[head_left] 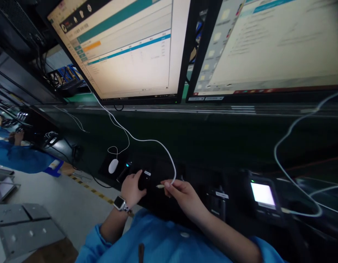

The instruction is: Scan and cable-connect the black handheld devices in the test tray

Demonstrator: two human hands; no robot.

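Cable plug [160, 186] pinched in right hand [182, 195] fingertips, tip aimed at black device [144, 179]; left hand [131, 190] clamps device steady for alignment.

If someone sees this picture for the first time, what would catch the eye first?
Two bright monitors fill the top of the view. Below them, on the dark bench, the right hand pinches the plug end of a white cable, beside a small black device that the left hand holds. Further right, a small screen glows.
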